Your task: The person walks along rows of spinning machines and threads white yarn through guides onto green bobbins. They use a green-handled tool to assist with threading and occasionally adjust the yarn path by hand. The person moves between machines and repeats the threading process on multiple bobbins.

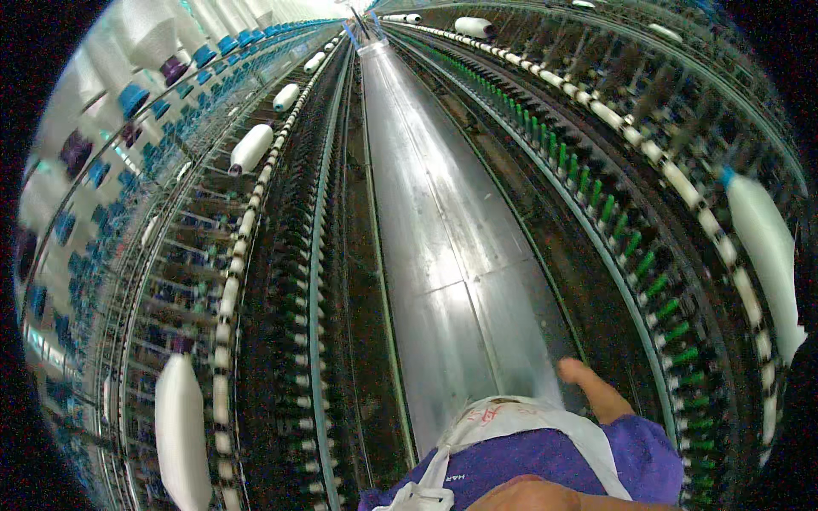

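Fingers (567, 367) of our right hand (581, 376): seen only as a blunt, blurred end to the bare forearm, lower right of centre; we cannot tell whether they are spread or pressed together, nor whether they touch anything. Left hand out of view. Nearest to the right one we note the long silver metal strip (434, 213), running from the lower middle of the frame to the top centre, seamed lengthwise and bright with reflected light; the hand appears over its right edge. Right of that, a row of green spindles (609, 204) curves from upper centre to lower right. Left of the strip, a darker spindle row (305, 358) with pale tips. Outside both we log segmented white rollers, the left line (225, 324) and the right line (682, 183). Large white bobbins hang at lower left (181, 430) and at the right rim (761, 247); a smaller one shows at upper left (253, 149). Upper left corner: white cones (145, 38) above blue holders (134, 100). Our purple top (537, 460) and white apron (511, 415) fill the bottom middle.
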